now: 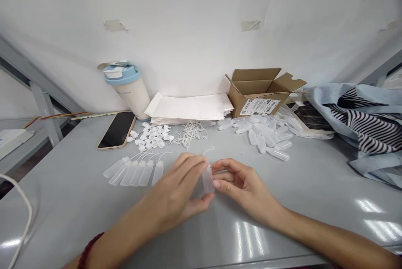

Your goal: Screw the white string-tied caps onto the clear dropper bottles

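Between the fingers and thumb of my left hand [177, 189] stands a small translucent plastic bottle [207, 180], roughly upright, with a white string poking out of its top. My right hand [240, 185] is curled at the bottle's right side, its thumb and fingertips against it. To the left lies a row of several similar bottles [135, 174] with strings trailing from their necks. Behind them are a pile of white caps [153, 135] and a tangle of white strings [192, 133]. Loose bottles without strings [266, 133] are heaped at the back right.
A phone [117, 130] and a blue-lidded tumbler [129, 89] stand at the back left. White envelopes [191, 106] and an open cardboard box [260, 93] sit along the wall. Blue and striped cloth [364, 122] covers the right side. A white cable [27, 210] hangs at far left.
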A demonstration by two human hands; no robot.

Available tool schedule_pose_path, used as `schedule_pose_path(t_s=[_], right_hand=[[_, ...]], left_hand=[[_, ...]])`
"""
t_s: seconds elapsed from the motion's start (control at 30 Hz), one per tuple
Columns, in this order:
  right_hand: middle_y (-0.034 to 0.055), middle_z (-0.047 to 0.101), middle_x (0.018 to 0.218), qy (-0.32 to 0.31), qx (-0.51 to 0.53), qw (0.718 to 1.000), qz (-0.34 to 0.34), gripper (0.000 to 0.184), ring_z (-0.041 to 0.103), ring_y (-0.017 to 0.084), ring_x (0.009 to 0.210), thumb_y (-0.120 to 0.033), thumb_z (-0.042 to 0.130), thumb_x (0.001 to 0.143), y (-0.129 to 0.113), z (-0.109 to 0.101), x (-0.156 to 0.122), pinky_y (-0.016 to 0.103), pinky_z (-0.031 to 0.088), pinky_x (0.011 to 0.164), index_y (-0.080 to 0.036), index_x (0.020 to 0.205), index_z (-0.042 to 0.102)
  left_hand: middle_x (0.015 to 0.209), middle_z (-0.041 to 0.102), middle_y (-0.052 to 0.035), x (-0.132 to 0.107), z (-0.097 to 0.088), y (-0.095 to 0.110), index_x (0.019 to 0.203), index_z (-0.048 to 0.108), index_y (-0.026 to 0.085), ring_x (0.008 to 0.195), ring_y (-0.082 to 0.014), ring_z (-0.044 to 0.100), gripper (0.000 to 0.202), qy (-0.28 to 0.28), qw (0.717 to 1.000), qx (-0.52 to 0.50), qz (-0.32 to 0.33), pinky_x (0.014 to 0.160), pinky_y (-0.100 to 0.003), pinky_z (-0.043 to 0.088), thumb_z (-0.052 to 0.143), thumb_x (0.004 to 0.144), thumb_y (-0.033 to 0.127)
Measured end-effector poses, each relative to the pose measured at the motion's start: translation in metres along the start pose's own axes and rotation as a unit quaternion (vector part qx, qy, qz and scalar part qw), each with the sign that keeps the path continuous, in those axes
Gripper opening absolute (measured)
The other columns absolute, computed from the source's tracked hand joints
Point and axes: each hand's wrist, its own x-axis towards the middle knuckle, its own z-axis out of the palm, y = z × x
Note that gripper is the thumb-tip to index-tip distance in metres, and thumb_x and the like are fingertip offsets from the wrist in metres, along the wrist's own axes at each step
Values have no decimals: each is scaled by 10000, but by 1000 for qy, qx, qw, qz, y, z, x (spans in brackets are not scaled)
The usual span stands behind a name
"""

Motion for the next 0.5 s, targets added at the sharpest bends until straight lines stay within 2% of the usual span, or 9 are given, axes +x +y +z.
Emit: schedule_pose_path(t_s=[0.1, 0.27, 0.37, 0.5], right_hand=[[70, 679, 1060, 23, -34, 999, -23, 287, 669, 193, 984, -381, 668, 814, -4, -2, -1, 300, 519, 823, -201, 1019, 580], [76, 700, 1011, 49, -56, 996, -39, 275, 678, 202, 980, -410, 625, 835, -11, -5, -1, 301, 543, 789, -195, 1000, 581], [86, 703, 997, 60, -69, 995, -46, 286, 678, 208, 981, -417, 617, 834, -14, -5, 0, 305, 554, 776, -185, 997, 583], [91, 707, 990, 60, -79, 994, -48, 282, 680, 219, 981, -423, 604, 839, -14, -5, 0, 327, 564, 776, -187, 991, 587]], left_hand=[[1113, 601, -86, -4, -21, -18, 1178, 491, 184, 1053, -230, 534, 385, -74, 995, -8, -71, 901, -385, 490, 644, 828, 238], [1120, 597, -65, -16, -45, -50, 1106, 566, 220, 1067, -258, 530, 361, -181, 965, 22, -190, 857, -378, 487, 635, 809, 413], [1096, 593, -54, -23, -50, -58, 1085, 576, 234, 1028, -257, 539, 350, -227, 947, 39, -224, 850, -374, 471, 639, 788, 407], [1026, 592, -31, -27, -52, -58, 1053, 575, 264, 878, -232, 568, 288, -263, 932, 31, -248, 758, -340, 469, 612, 785, 362]])
